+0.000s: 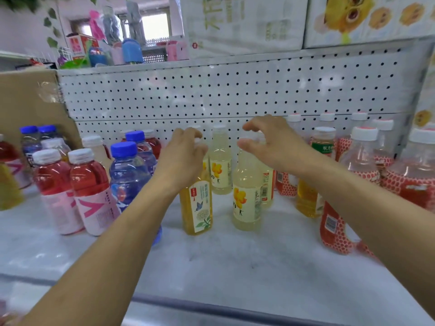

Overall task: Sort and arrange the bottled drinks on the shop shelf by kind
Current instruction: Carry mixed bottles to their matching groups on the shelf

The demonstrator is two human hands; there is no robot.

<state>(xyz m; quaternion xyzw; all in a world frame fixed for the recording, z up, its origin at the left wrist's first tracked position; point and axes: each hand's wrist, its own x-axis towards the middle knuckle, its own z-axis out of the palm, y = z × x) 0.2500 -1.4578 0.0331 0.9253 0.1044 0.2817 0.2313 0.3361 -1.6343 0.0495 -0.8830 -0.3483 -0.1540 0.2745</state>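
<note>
My left hand (pixel 183 154) curls over the top of an amber tea bottle (pixel 197 208) standing mid-shelf; its cap is hidden under my fingers. My right hand (pixel 266 142) hovers with spread, bent fingers just above a pale yellow drink bottle (pixel 246 198) with a flower label, holding nothing. A second pale yellow bottle (pixel 220 168) stands behind, between my hands. Red drinks with pink labels (pixel 91 189) and blue-capped bottles (pixel 128 170) stand to the left. Red-patterned bottles with white caps (pixel 414 175) crowd the right side.
The white shelf board (pixel 223 262) lies bare in front of the bottles. A perforated back panel (pixel 211 95) closes the rear. A cardboard box (pixel 28 102) stands at the back left. Cartons (pixel 244 22) sit on the shelf above.
</note>
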